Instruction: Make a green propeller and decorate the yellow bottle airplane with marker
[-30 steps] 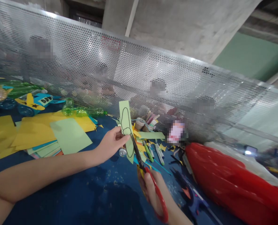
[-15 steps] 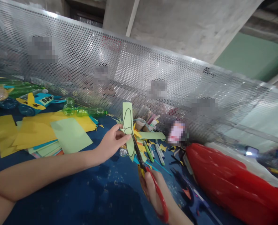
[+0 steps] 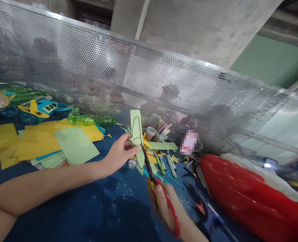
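Between the thumb and fingers of my left hand (image 3: 120, 151) is a light green paper strip (image 3: 136, 126), held upright. A propeller-like outline is drawn on it in dark line: a long upper lobe, a small round middle and a lower lobe. The lower lobe's right side is cut along the line. My right hand (image 3: 164, 201) grips scissors (image 3: 167, 210) with red and yellow handles and dark blades. Their tips touch the strip's right edge near the round middle, close to my left thumb. The blades look nearly closed.
Yellow sheets (image 3: 42, 137) and a green sheet (image 3: 76, 144) lie left. Behind them are a paper-and-bottle plane (image 3: 42, 109) and green bottles (image 3: 96, 120). Markers (image 3: 160, 163) lie beyond the scissors. A glue gun (image 3: 209, 215) and a red bag (image 3: 249, 191) are right. A perforated metal screen (image 3: 144, 74) stands behind.
The paper strip has tilted very slightly, its top shifting a little left. Both hands keep nearly the same place and the same hold.
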Demonstrator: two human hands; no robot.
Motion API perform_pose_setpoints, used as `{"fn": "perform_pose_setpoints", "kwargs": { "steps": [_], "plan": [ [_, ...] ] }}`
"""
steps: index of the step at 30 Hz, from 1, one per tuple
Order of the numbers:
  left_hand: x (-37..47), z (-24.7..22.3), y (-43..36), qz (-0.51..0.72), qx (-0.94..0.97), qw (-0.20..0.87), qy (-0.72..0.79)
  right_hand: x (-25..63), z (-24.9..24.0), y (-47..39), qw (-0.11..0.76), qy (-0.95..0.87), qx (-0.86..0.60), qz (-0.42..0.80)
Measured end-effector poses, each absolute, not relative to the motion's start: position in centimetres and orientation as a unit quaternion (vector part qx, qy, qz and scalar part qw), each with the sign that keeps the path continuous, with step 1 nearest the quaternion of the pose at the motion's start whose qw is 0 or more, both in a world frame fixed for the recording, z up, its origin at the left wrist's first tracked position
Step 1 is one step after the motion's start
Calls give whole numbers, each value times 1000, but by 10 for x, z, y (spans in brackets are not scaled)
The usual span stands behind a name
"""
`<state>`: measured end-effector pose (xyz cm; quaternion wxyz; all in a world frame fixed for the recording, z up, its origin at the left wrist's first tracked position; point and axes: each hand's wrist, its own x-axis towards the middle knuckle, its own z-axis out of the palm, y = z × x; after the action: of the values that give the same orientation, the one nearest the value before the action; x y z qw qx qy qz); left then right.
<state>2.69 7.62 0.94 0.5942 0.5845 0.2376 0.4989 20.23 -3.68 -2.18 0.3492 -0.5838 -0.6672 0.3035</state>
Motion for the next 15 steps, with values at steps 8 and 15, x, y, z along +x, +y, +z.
{"fn": "perform_pose_setpoints", "kwargs": {
  "steps": [8, 15],
  "plan": [
    [27, 6, 75, 473, 648, 555, 220, 204, -26, -35, 341, -669, -552, 363],
    [28, 9, 69, 452, 665, 548, 231, 201, -20, -37, 332, -682, -565, 325]
  ]
}}
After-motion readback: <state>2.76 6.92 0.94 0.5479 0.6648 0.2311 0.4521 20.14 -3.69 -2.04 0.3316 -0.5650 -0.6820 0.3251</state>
